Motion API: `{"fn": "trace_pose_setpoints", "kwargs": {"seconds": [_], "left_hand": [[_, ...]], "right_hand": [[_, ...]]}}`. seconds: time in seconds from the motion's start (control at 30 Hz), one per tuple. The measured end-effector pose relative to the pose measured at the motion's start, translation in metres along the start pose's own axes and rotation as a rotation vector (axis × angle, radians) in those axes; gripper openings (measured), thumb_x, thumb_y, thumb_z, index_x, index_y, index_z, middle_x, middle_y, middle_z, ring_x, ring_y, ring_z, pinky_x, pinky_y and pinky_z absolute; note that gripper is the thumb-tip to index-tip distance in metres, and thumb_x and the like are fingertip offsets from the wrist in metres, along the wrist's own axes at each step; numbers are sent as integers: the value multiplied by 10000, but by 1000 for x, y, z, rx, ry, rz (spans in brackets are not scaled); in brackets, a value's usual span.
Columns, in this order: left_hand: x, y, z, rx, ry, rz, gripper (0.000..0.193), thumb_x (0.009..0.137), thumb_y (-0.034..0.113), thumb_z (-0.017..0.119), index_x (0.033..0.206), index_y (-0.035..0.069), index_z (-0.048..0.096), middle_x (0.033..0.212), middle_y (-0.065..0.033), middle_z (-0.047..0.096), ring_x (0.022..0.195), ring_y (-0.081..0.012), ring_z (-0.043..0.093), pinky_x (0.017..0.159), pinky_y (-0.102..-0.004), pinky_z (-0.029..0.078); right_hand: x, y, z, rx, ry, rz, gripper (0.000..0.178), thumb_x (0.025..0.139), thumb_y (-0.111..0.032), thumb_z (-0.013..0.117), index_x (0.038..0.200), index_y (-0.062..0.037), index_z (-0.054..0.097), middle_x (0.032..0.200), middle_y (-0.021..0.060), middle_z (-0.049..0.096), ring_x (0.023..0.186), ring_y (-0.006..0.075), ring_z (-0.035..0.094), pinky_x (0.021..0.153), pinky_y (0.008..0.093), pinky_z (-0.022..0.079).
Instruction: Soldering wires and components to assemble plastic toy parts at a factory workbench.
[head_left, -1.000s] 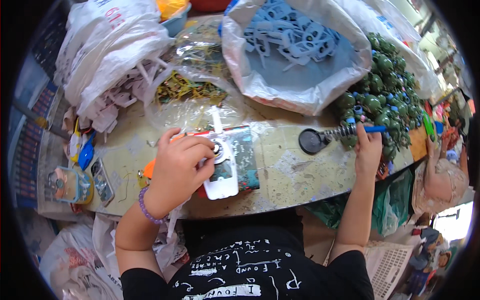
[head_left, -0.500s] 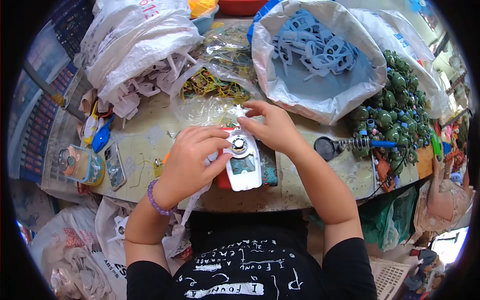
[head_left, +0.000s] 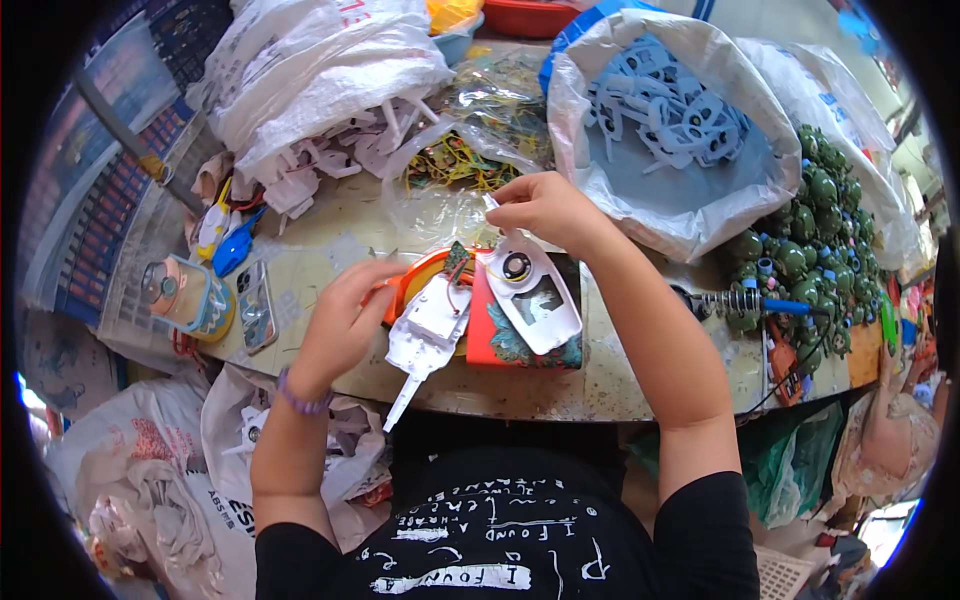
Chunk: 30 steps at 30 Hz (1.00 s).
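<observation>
White casing (head_left: 546,276) is over the red box (head_left: 500,348), right hand (head_left: 545,212) grasping its narrow end, apparently to leave the inside uncovered; left hand's (head_left: 348,312) grip at the orange piece (head_left: 408,282) cannot be told.

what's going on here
A person is sorting out white plastic parts at a table. The right hand pinches the narrow end of one white casing above a red box. The left hand is at an orange item; its grip is unclear. Beside the box lies a second white piece, with a small green circuit board at its far end. A blue-handled tool rests in a coiled holder to the right.
</observation>
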<state>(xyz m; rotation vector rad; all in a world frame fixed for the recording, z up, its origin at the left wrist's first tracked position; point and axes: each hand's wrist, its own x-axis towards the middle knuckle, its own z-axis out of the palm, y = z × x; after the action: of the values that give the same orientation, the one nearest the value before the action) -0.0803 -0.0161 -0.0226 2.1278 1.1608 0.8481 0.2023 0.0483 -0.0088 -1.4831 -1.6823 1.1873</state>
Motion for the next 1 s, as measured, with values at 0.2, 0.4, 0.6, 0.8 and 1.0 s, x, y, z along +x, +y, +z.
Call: {"fn": "trace_pose_setpoints", "kwargs": {"seconds": [0.2,0.4,0.6,0.8,1.0], "left_hand": [[72,-6,17,11,-275,270,324,872,76,598,1193,31,606,1182,-154,621,1070,-289,595,926,-334,464],[63,4,-7,38,-228,220,243,785,18,673,1028,23,674,971,-107,652,953,-258,617,875,-328,473],[-5,17,-10,153,-51,408,225,729,-39,686,922,75,701,915,-93,645,825,-255,634,732,-343,510],[-53,-20,7,301,141,384,256,665,-24,677,884,107,696,944,-90,652,855,-284,637,721,-379,508],[-44,5,-5,241,-108,444,178,708,32,671,886,48,670,1021,-124,654,930,-307,637,774,-403,509]], "right_hand": [[-3,-10,3,52,-22,-19,426,778,-189,727,1095,81,637,857,73,675,790,121,606,736,258,470],[-11,-21,0,44,3,-49,344,801,-166,711,1048,68,657,829,50,658,750,97,580,691,239,461],[-33,-64,27,-148,175,-362,296,801,-163,698,1053,-8,686,749,56,645,641,123,582,607,259,470],[-82,-104,81,-636,124,-1321,250,702,-189,629,903,-41,639,785,24,582,748,162,606,553,292,481],[-117,-29,119,-738,185,-1514,240,704,-181,618,892,-33,633,826,46,573,725,133,569,584,217,458]]}}
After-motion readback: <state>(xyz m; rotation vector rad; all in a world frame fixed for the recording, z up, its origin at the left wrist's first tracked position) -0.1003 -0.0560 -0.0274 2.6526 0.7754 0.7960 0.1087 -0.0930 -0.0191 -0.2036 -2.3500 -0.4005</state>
